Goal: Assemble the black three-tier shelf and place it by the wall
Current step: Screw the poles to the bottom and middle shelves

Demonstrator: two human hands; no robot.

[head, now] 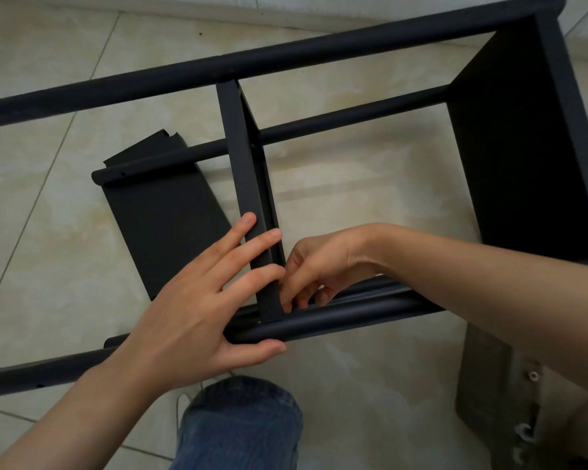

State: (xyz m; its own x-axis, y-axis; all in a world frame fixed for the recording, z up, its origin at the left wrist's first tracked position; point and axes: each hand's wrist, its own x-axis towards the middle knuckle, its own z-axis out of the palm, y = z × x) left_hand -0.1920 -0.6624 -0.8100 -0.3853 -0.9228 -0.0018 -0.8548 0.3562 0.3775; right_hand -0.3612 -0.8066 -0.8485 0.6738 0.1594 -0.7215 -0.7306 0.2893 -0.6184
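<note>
The black shelf frame lies on its side on the tiled floor, with long round poles (286,52) running left to right. A middle shelf panel (240,157) stands on edge between the poles, and another panel (523,147) is fixed at the right end. My left hand (197,310) grips the near pole (353,317), thumb under it and fingers spread against the middle panel. My right hand (314,269) is curled at the joint of panel and near pole, fingertips pinched; what they hold is hidden. A loose third panel (163,225) lies flat on the floor beneath.
Beige floor tiles (48,215) surround the frame. A white wall base (218,8) runs along the top. My knee in blue jeans (241,422) is at the bottom centre. A clear plastic bag with small hardware (510,401) lies at the lower right.
</note>
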